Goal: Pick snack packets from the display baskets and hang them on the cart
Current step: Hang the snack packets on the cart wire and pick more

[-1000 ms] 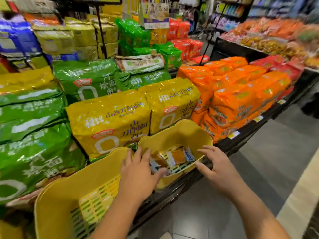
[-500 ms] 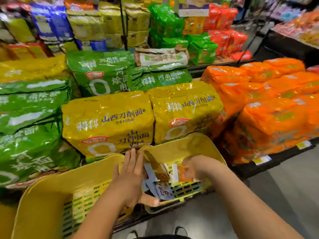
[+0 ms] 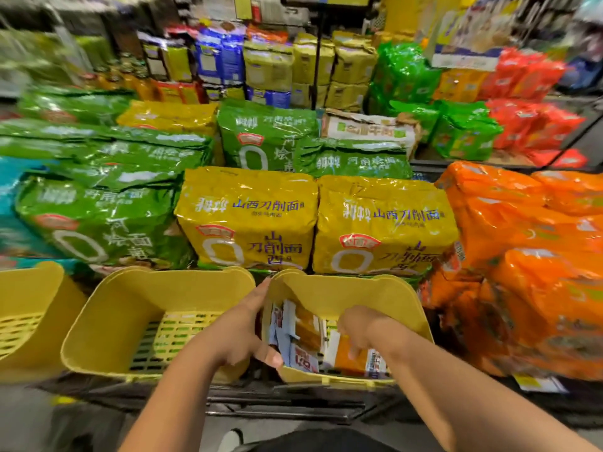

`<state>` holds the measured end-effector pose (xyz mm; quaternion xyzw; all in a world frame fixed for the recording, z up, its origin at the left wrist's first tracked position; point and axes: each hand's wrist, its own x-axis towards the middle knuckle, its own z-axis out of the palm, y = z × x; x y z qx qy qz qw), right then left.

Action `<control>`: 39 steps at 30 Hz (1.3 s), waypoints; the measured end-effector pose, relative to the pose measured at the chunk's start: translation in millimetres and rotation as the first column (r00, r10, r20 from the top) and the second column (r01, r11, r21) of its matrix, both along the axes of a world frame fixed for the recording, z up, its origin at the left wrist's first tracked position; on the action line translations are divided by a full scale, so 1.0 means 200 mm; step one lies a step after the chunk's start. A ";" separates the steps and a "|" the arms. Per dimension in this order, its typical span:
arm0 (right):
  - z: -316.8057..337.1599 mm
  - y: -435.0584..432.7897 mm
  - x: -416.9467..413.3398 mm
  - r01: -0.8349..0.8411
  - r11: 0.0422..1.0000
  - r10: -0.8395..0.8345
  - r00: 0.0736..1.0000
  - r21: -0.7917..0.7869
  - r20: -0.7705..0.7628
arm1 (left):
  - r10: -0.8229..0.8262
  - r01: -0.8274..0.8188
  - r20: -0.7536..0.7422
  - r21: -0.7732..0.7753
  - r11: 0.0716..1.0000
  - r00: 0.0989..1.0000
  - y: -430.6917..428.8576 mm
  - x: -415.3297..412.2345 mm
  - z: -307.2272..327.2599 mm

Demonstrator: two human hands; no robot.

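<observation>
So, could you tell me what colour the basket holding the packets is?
Yellow basket, seen in the head view.

Both bare arms reach forward to the basket [image 3: 342,291]. The left hand [image 3: 238,331] lies flat against its left wall, fingers straight and together, thumb at the near corner. The right hand [image 3: 362,327] is inside it, wrist bent, fingers curled downward; whether they grip anything is hidden.

Upright snack packets [image 3: 306,334] in yellow basket [image 3: 342,293]
</observation>
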<state>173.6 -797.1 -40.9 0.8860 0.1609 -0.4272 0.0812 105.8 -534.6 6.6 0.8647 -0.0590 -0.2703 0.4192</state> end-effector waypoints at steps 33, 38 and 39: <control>0.04 0.08 -0.01 0.322 0.875 -0.314 0.946 0.361 -0.083 | 0.077 -0.114 -0.171 -0.217 0.970 0.982 0.00 -0.02 -0.12; 0.31 -0.08 -0.14 0.490 0.572 -0.454 0.857 0.658 -0.243 | 0.082 -0.085 0.059 0.057 0.995 0.995 -0.04 -0.06 0.09; 0.36 -0.11 -0.18 0.547 0.420 -0.491 0.808 0.724 -0.326 | 0.117 -0.129 0.142 0.077 0.989 0.983 -0.04 -0.07 0.12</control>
